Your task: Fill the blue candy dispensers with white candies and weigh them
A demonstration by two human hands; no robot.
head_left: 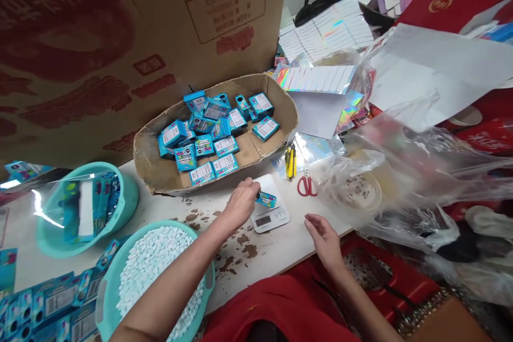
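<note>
At the left, a turquoise basin [130,192] holds flat blue packaging under shiny clear plastic. Next, a turquoise tub [210,270], round-walled, is filled with small white pellets [148,262]; my left forearm passes above it, so room is tight there. Behind stands the cardboard tray [280,101], rough-edged, with many blue boxes. My left hand [241,203] pinches a small blue carton [266,199] by its end above the smooth white scale [278,219]; whether they touch, I cannot tell. Red-handled scissors [306,186] lie nearby. My right hand [325,239] is released, fingers loosely bent, near the front edge of the counter [286,248]. Further right, crumpled transparent plastic [401,155] stands in the way.
</note>
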